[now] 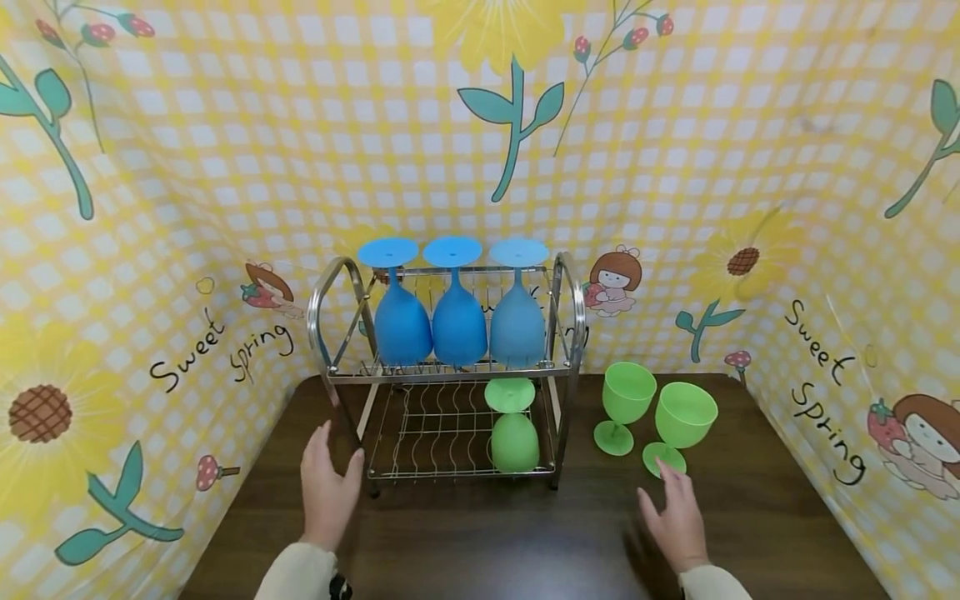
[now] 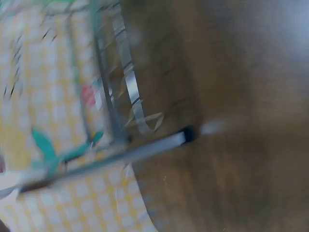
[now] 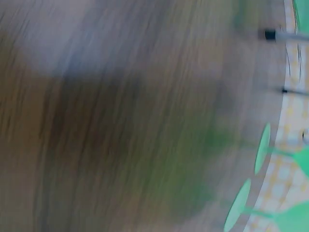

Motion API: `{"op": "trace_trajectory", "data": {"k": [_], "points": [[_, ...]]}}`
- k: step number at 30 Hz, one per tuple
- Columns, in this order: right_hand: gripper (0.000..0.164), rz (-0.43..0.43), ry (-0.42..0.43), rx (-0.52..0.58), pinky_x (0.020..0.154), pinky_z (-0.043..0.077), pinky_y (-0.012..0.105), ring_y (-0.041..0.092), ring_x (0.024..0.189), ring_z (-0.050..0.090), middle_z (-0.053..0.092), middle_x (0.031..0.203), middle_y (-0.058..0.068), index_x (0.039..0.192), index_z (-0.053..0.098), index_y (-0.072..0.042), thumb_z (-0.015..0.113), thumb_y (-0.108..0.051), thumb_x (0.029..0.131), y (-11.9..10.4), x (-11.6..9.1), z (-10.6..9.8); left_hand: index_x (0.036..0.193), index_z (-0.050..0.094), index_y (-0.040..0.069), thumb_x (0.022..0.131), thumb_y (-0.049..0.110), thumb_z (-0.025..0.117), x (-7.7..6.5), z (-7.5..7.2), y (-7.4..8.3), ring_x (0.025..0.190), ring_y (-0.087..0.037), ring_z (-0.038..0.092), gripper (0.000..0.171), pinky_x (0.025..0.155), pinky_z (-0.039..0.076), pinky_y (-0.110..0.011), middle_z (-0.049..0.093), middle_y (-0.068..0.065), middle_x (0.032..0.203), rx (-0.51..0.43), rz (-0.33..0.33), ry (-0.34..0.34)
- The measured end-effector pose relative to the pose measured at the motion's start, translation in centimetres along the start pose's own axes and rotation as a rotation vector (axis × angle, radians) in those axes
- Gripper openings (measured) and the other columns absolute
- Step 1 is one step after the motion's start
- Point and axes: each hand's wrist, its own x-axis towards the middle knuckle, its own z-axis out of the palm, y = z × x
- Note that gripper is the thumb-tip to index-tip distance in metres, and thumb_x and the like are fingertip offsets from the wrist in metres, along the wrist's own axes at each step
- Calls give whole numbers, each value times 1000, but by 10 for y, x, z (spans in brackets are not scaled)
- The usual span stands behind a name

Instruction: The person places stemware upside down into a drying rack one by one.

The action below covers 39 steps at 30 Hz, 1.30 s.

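Observation:
My right hand (image 1: 675,521) reaches toward a green goblet (image 1: 686,414), its fingertips overlapping the goblet's foot in the head view; contact cannot be told. Just behind and to the left stands a second green goblet (image 1: 628,392), also upright. With fingers and thumb spread, my left hand (image 1: 327,492) is beside the lower left of a two-tier metal rack (image 1: 450,377), holding nothing. A third green goblet (image 1: 515,442) sits upside down at the right of the lower tier. Both upright goblets appear sideways in the right wrist view, one lower (image 3: 294,220), one higher (image 3: 304,162).
Three blue goblets (image 1: 460,325) stand upside down in a row on the upper tier. Dark wooden table (image 1: 510,542) lies under everything. A yellow checked cloth (image 1: 660,167) surrounds it at the back and sides. Both wrist views are blurred.

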Motion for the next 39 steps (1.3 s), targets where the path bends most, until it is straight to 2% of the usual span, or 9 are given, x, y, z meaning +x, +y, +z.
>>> {"op": "trace_trajectory", "data": {"k": [3,6,9,12,17,20,27,32,39], "points": [[60,75,7,-25,71,47,56,42,92,54,49,111,30,125,50,11,74,7,70,10,0,-11,131,43,-13,78,2,69,-20,17,-1,125,-57,29,60,101,21,-68,39,-38,133,120,221,26],[60,118,14,-49,68,46,53,38,91,54,48,112,29,126,50,10,74,6,71,18,0,-20,125,50,-9,74,10,69,-37,37,2,119,-57,36,58,96,27,-69,48,-36,125,221,444,1],[60,139,14,-70,64,46,52,38,88,56,49,115,28,127,51,8,75,4,72,25,0,-26,125,56,-2,84,28,61,-48,57,11,118,-54,42,51,94,32,-65,54,-31,123,282,603,-64],[59,178,7,-82,64,47,52,40,87,57,48,118,29,128,52,5,75,2,74,31,0,-32,126,59,3,96,45,43,-56,74,25,120,-50,44,54,97,33,-61,55,-26,126,324,701,-175],[60,305,-43,-86,71,45,58,43,99,54,43,124,31,132,47,5,73,-3,79,39,0,-45,131,57,13,96,47,47,-68,98,53,126,-44,42,51,102,34,-53,52,-19,134,406,788,-397],[62,380,-92,-78,76,43,61,47,106,50,38,128,34,136,42,6,71,-6,82,44,3,-53,136,54,16,95,46,51,-73,111,66,129,-43,40,51,104,34,-50,50,-18,137,442,837,-488],[89,584,-218,-5,92,34,64,51,120,37,26,137,39,149,18,5,72,-25,85,56,23,-72,139,52,20,97,49,45,-80,134,89,129,-42,41,51,103,38,-47,50,-17,138,463,884,-549],[100,596,-274,41,96,29,64,53,123,32,26,136,41,150,9,6,75,-29,83,65,37,-79,141,49,23,96,48,49,-85,142,100,131,-41,39,52,104,38,-45,48,-16,140,464,896,-593],[107,637,-381,129,99,28,65,56,126,27,19,140,45,149,-6,4,71,-32,86,60,62,-75,140,50,26,96,49,48,-87,147,102,132,-38,39,50,104,38,-43,47,-13,141,513,913,-660]]}}
